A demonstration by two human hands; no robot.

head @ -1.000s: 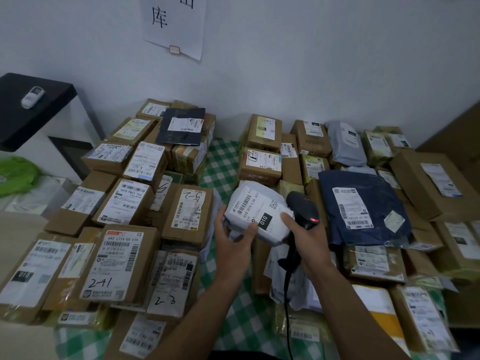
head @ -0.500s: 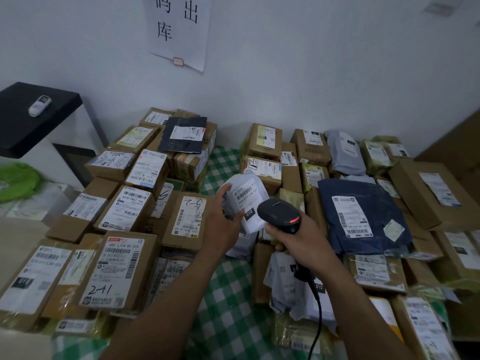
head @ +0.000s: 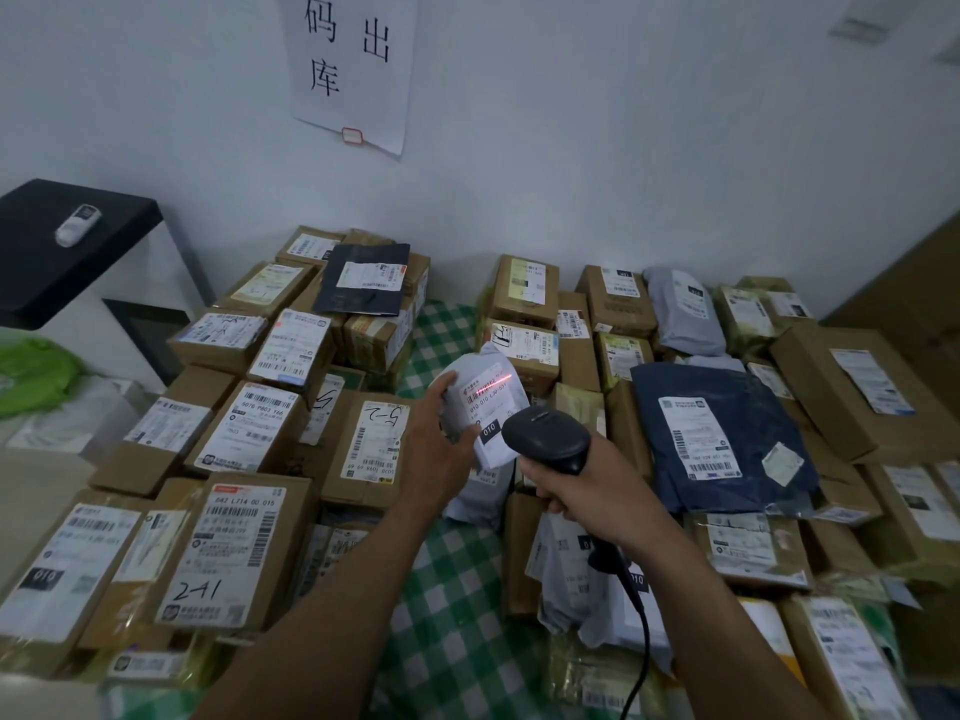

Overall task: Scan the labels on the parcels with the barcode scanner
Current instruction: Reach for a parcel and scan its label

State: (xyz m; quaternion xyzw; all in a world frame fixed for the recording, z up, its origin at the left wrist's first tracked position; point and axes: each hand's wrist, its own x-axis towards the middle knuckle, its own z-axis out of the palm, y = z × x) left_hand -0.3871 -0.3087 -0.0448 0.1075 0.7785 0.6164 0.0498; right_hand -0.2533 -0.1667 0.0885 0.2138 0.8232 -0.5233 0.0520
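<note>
My left hand (head: 434, 439) grips a small white soft parcel (head: 480, 402) from its left side and holds it up over the middle of the table, label facing me. A red scan line glows across the barcode near the label's top. My right hand (head: 582, 485) grips the handle of the black corded barcode scanner (head: 545, 439), whose head sits just below and right of the parcel and points at its label. The cable hangs down toward the bottom edge.
Brown cardboard parcels (head: 234, 543) with white labels are stacked on the left; more boxes and a dark blue mailer bag (head: 722, 439) lie on the right. A strip of green checked tablecloth (head: 457, 641) shows between them. A black shelf (head: 67, 241) stands far left.
My left hand turned the white parcel so its label faces the scanner. My right hand brought the scanner up and forward, and a red scan line now lies on the barcode.
</note>
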